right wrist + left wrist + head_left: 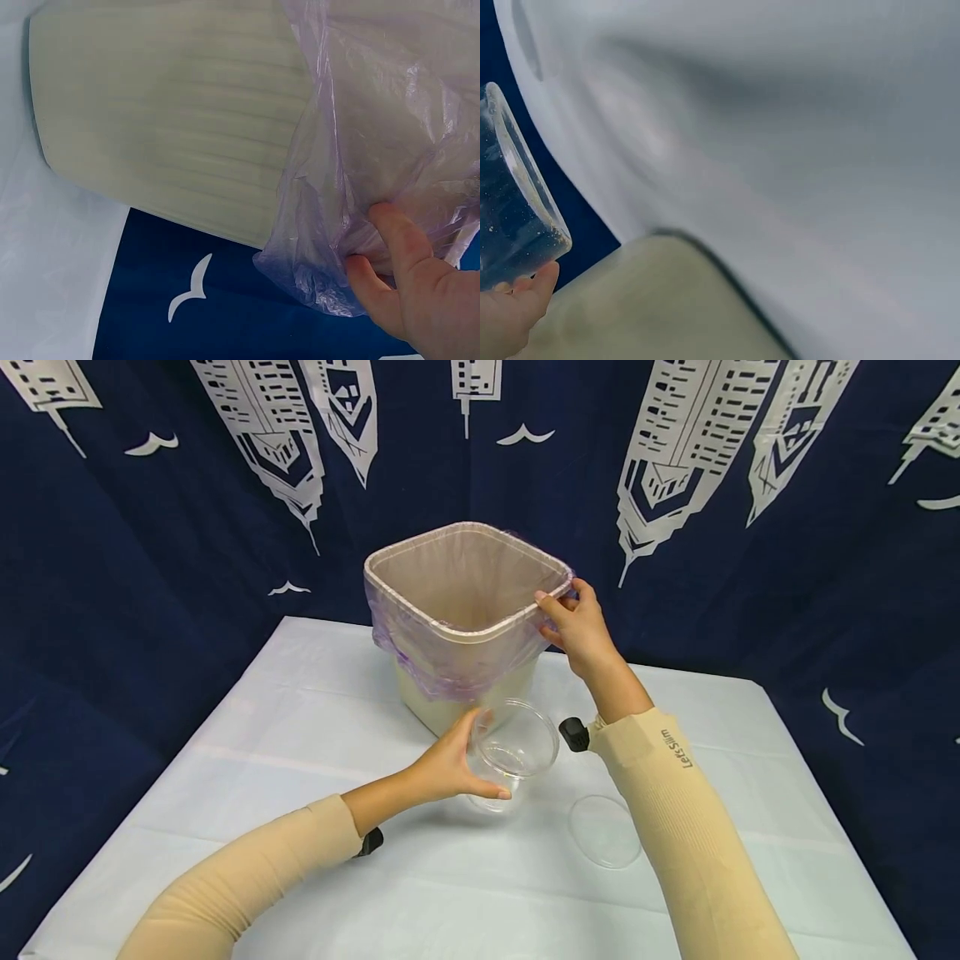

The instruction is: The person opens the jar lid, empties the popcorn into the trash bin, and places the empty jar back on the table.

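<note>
My left hand [447,763] grips a clear round plastic container [519,750] from its left side, in front of the bin. The container is tilted and its wide opening shows. In the left wrist view, small bits cling near the rim of the container [526,184]. With thumb and fingers, my right hand [583,628] pinches the right corner of the cream trash bin's rim [480,635]. A translucent purple trash bag [450,667] lines the bin and hangs over its outside. In the right wrist view, my fingers press into the folded bag [337,187].
A clear round lid [604,832] lies flat on the white-covered table [300,727], beside my right forearm. The bin stands upright near the table's back edge. Behind it hangs a dark blue curtain [420,468] with white building prints.
</note>
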Tool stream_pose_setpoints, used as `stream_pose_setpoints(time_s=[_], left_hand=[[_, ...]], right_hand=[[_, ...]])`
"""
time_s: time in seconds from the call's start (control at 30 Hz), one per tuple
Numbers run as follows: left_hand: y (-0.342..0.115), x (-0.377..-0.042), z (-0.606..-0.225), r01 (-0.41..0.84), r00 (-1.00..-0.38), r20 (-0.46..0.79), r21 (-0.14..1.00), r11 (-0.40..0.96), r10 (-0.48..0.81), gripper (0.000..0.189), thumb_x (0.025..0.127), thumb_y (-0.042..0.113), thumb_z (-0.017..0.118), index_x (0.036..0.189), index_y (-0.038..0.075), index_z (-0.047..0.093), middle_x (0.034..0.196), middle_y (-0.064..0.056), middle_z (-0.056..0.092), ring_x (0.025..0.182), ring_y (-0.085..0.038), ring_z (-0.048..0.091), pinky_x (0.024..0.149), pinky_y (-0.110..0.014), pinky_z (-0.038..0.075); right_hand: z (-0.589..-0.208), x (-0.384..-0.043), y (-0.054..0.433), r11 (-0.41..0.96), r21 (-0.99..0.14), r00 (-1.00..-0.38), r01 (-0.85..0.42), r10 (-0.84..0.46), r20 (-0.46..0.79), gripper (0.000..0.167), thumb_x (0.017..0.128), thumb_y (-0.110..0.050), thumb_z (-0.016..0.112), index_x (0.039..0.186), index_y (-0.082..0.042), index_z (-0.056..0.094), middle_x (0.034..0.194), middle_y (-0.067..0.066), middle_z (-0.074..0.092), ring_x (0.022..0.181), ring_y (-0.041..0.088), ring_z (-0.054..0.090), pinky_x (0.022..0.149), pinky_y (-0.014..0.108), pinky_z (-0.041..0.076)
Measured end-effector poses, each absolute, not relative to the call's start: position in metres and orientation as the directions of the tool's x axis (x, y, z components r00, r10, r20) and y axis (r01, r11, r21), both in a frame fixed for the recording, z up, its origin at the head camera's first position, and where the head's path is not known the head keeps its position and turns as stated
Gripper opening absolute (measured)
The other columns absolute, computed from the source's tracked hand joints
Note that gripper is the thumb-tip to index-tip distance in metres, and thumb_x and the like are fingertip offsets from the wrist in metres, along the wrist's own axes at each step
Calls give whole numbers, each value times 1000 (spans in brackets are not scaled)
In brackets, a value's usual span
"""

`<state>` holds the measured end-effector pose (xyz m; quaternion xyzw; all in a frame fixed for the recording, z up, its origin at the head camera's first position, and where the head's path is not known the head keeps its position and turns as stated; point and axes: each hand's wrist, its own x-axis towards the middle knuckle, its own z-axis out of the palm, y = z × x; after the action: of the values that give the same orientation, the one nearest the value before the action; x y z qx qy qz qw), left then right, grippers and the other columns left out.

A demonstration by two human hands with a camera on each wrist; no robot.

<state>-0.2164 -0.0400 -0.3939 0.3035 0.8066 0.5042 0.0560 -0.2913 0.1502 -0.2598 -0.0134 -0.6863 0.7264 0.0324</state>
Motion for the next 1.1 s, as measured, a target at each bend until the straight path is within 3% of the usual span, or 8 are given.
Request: stream_pose_setpoints(time_s=[0.43,1.1], left_hand=[[-37,-213,-430,343,-851,136,876,340,507,116,52,38,86,140,7,17,137,-8,30,124,-25,31,96,-45,31],[-38,-210,-453,275,-840,95,924,268,534,115,51,30,87,139,13,15,137,-12,30,124,-27,31,98,-44,29]], right_hand=[[-260,-292,149,-83,-996,-997,-30,75,23,66,89,-12,55,139,-8,12,132,20,34,116,28,41,91,40,39],[-261,-292,149,-42,-999,-997,-30,79,27,67,89,-15,55,140,-8,11,133,19,34,118,27,41,90,39,40]])
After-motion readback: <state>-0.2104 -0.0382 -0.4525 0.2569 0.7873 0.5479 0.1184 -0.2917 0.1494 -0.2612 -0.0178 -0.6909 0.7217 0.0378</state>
